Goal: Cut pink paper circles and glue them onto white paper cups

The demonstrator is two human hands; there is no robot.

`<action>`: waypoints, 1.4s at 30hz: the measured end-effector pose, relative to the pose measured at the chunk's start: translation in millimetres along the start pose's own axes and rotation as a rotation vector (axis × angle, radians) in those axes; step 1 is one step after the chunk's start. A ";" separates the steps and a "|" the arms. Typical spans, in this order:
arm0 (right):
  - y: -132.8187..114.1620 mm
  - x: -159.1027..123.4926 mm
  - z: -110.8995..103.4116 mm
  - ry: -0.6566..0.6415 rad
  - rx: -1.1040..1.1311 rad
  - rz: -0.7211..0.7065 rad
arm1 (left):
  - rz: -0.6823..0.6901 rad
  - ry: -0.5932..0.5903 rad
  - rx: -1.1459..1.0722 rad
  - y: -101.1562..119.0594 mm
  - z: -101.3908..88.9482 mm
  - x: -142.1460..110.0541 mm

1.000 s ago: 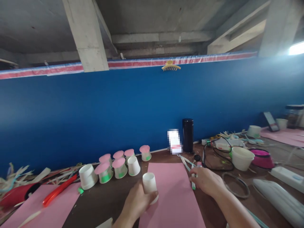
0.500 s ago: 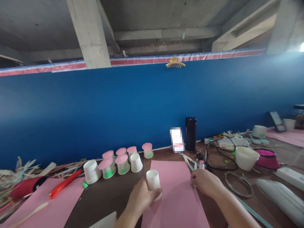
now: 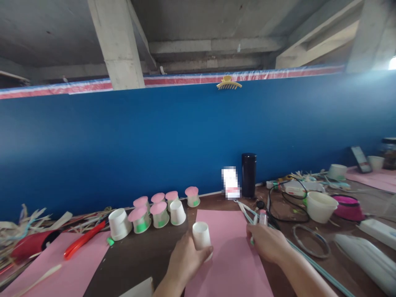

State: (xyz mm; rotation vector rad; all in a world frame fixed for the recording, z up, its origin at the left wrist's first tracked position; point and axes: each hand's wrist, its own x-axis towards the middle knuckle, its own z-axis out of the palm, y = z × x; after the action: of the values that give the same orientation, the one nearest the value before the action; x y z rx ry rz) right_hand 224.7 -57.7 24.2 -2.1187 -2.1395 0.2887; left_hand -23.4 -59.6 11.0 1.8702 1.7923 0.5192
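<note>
My left hand (image 3: 190, 256) is closed around a white paper cup (image 3: 201, 236) that tapers toward the top. The cup is over the left part of a pink paper sheet (image 3: 230, 255). At the sheet's right edge, my right hand (image 3: 267, 241) has its fingers closed on a slim pen-like thing (image 3: 255, 218), white above with green below the fingers; the grip hides most of it. Just behind that hand are a clear tube with a pinkish top (image 3: 262, 217) and scissors-like handles (image 3: 246, 211).
Several upturned cups with pink discs (image 3: 159, 214) stand at the back left, beside plain white cups (image 3: 119, 224). Red-handled pliers (image 3: 83, 241) lie on another pink sheet (image 3: 71, 268). A black bottle (image 3: 248, 175), a white tub (image 3: 321, 206) and cables (image 3: 289, 198) occupy the right.
My left hand and the cup have shifted slightly right and down. My right hand has moved a little left and down, still closed at the sheet's edge.
</note>
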 end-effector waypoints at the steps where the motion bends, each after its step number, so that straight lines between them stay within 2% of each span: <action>1: -0.2 0.1 0.3 0.002 -0.004 -0.005 | 0.004 0.006 0.002 0.1 -0.4 -0.1; 16: 3.8 3.6 8.7 0.042 -0.033 -0.092 | 0.055 0.027 0.005 -6.1 2.5 3.4; 30: 2.4 4.9 10.8 0.013 -0.010 -0.160 | 0.040 0.046 -0.023 -7.2 2.4 2.2; 36: 3.5 4.4 9.5 0.029 0.070 -0.203 | 0.033 0.056 -0.033 -9.3 3.6 3.2; 42: 8.8 10.9 17.8 0.068 0.066 -0.247 | 0.032 0.049 -0.025 -9.6 3.9 4.6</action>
State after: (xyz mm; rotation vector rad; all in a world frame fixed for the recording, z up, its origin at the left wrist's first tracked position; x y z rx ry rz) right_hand 229.2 -47.8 4.4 -1.7781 -2.2868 0.2549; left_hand -28.6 -55.2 1.9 1.8872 1.7814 0.6009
